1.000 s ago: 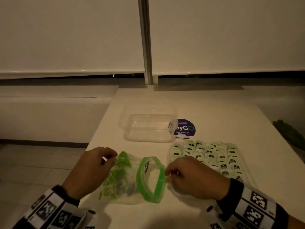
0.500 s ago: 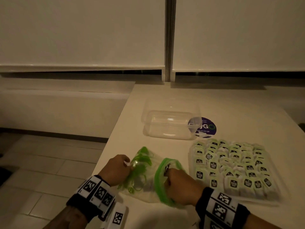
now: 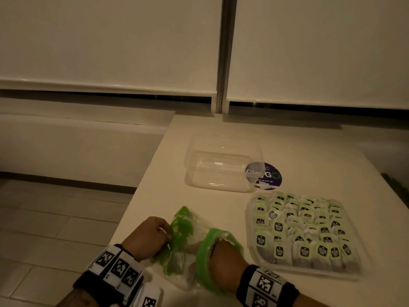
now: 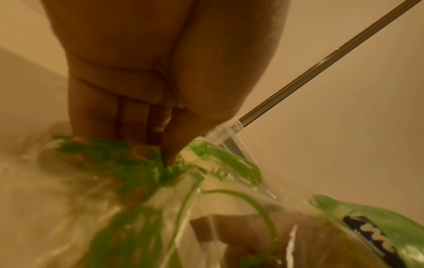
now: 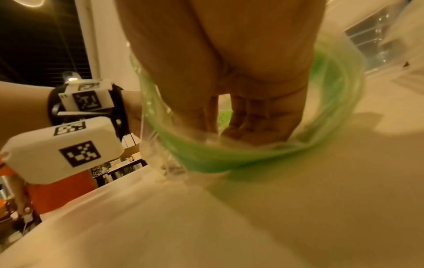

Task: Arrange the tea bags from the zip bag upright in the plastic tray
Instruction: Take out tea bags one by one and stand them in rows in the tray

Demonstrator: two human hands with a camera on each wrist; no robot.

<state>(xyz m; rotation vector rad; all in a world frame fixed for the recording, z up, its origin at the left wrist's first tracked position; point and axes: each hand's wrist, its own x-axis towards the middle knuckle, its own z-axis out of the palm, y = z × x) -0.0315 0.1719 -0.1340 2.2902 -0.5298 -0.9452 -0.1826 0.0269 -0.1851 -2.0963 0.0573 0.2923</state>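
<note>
The left hand (image 3: pixel 145 237) pinches the closed bottom end of the clear zip bag with green print and a green zip rim (image 3: pixel 186 251), thumb and fingers pressed together on the crumpled film; the left wrist view shows this plainly. The bag lies on the near edge of the pale table (image 3: pixel 309 151), between the two hands. I judge the film thin, soft and slippery, so it folds instead of holding a shape; it is better held at the thicker green rim or, as now, at a gathered corner.

The right hand (image 3: pixel 223 258) is inside the mouth of the bag, with the green rim around it near the wrist. Its fingers (image 5: pixel 247 116) are bent downward in the right wrist view, but whether they hold a tea bag I cannot tell, because the view is blurred. Only something small and dark shows through the film, so the bag seems nearly empty.

Farther back, the clear rectangular plastic container (image 3: pixel 221 171) stands with nothing visible inside, partly over a round purple sticker (image 3: pixel 271 176).

To the right, the flat clear plastic tray (image 3: pixel 251 238) is almost full of small tea bags with green and black labels (image 3: pixel 303 229), standing in rows. They look light and soft, easily crushed; a gentle pinch at the top edge should suit them.
</note>
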